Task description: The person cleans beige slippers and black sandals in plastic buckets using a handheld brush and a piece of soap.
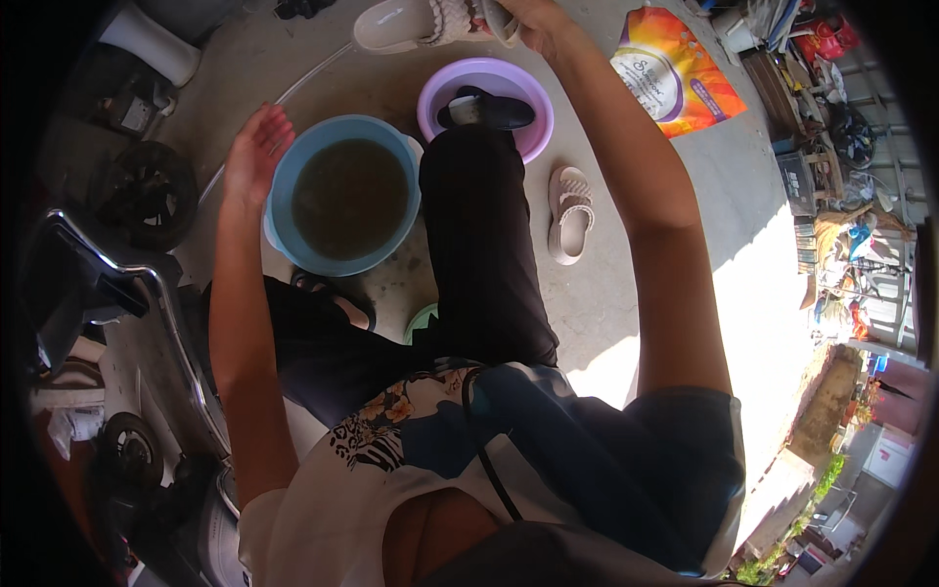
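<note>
My left hand point(258, 157) hangs in the air by the left rim of a blue basin point(278, 210). Its fingers are loosely spread and nothing is in them. Murky brownish water point(350, 199) fills much of that basin. At the top edge, my right hand point(536, 22) grips a pale sandal point(505, 23); its fingertips are partly cut off. Just left of it lies a beige sandal with a braided strap point(396, 24). A dark shoe point(504, 112) rests in the purple basin point(486, 71). Another beige braided sandal point(569, 215) sits on the floor right of my knee.
An orange and yellow printed bag point(675, 73) lies flat at the upper right. Motorbike parts and a chrome bar point(161, 284) stand along the left, near a wheel point(145, 196). A thin hose point(313, 71) runs behind the blue basin. Part of a green container point(421, 321) shows beneath my legs.
</note>
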`<state>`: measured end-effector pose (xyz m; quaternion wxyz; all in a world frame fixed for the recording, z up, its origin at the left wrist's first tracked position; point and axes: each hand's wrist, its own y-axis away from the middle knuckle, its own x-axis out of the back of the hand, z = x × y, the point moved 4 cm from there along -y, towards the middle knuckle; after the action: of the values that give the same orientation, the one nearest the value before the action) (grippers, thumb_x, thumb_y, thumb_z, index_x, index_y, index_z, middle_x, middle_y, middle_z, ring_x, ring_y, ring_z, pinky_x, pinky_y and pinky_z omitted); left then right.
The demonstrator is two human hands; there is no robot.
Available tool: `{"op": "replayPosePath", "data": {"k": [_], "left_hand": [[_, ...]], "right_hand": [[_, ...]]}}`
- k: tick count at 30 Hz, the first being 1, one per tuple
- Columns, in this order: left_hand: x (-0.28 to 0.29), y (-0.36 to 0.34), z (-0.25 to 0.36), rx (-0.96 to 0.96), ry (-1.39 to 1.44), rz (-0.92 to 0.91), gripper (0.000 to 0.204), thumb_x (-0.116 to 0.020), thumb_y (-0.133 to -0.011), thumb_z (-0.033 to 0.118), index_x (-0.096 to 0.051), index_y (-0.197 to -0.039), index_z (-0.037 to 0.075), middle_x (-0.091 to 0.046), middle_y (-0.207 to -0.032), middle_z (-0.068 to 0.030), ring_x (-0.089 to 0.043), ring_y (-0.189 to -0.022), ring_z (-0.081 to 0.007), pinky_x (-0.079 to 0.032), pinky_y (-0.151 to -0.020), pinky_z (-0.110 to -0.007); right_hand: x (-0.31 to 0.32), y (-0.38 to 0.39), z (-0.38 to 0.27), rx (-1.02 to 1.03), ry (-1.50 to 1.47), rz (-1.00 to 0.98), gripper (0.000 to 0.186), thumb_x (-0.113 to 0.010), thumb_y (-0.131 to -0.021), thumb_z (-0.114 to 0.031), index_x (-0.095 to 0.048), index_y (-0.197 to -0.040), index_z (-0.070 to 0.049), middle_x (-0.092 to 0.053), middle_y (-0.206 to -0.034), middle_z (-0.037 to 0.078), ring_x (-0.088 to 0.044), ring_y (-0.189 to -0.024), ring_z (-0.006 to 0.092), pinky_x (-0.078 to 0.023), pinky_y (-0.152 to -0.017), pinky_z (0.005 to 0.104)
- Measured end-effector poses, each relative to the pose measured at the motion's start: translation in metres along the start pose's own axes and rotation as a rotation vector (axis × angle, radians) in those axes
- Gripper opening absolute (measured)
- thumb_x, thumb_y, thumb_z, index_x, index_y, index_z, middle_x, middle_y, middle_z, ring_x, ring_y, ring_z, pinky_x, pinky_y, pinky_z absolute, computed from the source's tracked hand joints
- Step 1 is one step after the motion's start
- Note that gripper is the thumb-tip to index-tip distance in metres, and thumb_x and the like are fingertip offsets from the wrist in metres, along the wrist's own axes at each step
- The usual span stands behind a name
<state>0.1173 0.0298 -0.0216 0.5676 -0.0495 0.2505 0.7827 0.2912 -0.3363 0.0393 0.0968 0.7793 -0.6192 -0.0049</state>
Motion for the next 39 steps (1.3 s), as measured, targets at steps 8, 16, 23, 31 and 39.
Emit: {"op": "replayPosePath", "data": {"k": [8, 16, 23, 31, 39], "left_hand": [[0.029, -0.02, -0.02, 0.123, -0.093, -0.099, 0.03, -0.063, -0.089, 0.025, -0.06, -0.114, 0.008, -0.061, -0.106, -0.0025, -0.057, -0.099, -0.0153, -0.045, -0.092, -0.031], [0.104, -0.029, -0.046, 0.196, -0.113, -0.063, 0.029, -0.058, -0.093, 0.025, -0.06, -0.116, 0.008, -0.064, -0.106, -0.0044, -0.06, -0.1, -0.0164, -0.047, -0.091, -0.032], [0.148, -0.024, -0.057, 0.206, -0.106, -0.119, 0.032, -0.055, -0.095, 0.03, -0.059, -0.118, 0.007, -0.065, -0.106, -0.0046, -0.062, -0.099, -0.0172, -0.05, -0.086, -0.032], [0.178, -0.044, -0.074, 0.276, -0.144, -0.049, 0.034, -0.053, -0.096, 0.026, -0.056, -0.124, 0.008, -0.063, -0.114, -0.0049, -0.06, -0.104, -0.0179, -0.049, -0.09, -0.034], [0.161, -0.011, -0.07, 0.224, -0.133, -0.092, 0.039, -0.053, -0.096, 0.025, -0.051, -0.129, 0.005, -0.056, -0.127, -0.009, -0.055, -0.116, -0.0224, -0.044, -0.099, -0.038]], "right_hand": [[0.277, 0.208, 0.23, -0.072, -0.782, 0.982, 0.044, -0.073, -0.077, -0.026, -0.053, -0.109, -0.004, -0.058, -0.089, 0.012, -0.06, -0.066, 0.0233, -0.054, -0.054, 0.0328], [0.225, 0.322, 0.415, -0.34, -1.164, 1.564, 0.039, -0.074, -0.068, -0.02, -0.048, -0.096, -0.01, -0.052, -0.072, 0.005, -0.054, -0.056, 0.017, -0.043, -0.042, 0.0276], [0.194, 0.296, 0.48, -0.309, -1.255, 1.171, 0.025, -0.067, -0.078, -0.032, -0.054, -0.092, -0.016, -0.056, -0.072, 0.004, -0.055, -0.052, 0.0129, -0.042, -0.04, 0.0224], [0.219, 0.311, 0.516, -0.839, 0.093, 1.258, 0.073, -0.073, -0.068, -0.057, -0.06, -0.105, 0.004, -0.06, -0.101, 0.016, -0.061, -0.088, 0.0338, -0.05, -0.077, 0.0429], [0.157, 0.271, 0.411, -0.779, 0.584, 0.879, 0.087, -0.066, -0.068, -0.065, -0.052, -0.115, 0.006, -0.054, -0.117, 0.026, -0.052, -0.112, 0.0396, -0.043, -0.094, 0.0458]]}}
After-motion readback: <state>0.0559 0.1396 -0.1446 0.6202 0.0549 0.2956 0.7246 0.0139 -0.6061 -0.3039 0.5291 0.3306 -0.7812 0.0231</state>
